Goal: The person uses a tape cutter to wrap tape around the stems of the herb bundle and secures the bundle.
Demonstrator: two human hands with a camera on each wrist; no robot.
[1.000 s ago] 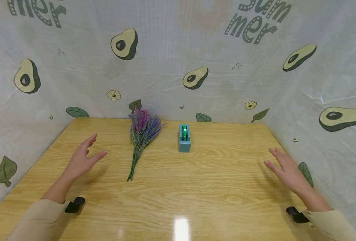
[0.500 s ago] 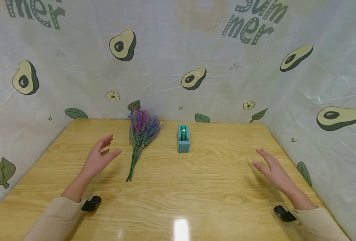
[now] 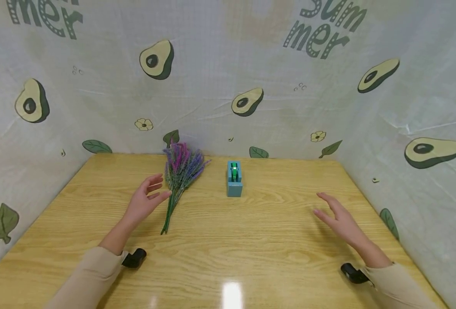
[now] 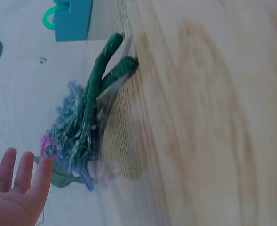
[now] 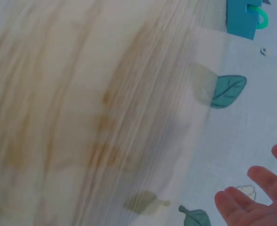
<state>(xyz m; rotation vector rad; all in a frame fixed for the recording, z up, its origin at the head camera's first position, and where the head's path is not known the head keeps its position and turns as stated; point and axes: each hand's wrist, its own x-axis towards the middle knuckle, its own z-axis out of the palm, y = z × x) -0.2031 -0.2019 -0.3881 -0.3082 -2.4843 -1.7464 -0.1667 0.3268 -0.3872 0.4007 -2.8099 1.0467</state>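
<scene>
See the flower bunch (image 4: 87,115) with forked stem ends (image 4: 122,67) in the left wrist view but not the right; in the head view, find it on the table (image 3: 270,240), partly overlapped by the left hand (image 3: 144,201), loosely spread and holding nothing. Note the right hand (image 3: 339,221), likewise unladen, and, standing between it and the bunch, the tape dispenser (image 3: 234,189), with a printed cloth (image 3: 200,64) behind.

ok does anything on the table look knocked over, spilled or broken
Nothing stands out. The blue tape dispenser sits upright with its green wheel seated, and the lavender bunch lies slightly slanted on the wood-grain table, with no spill or breakage visible.
</scene>
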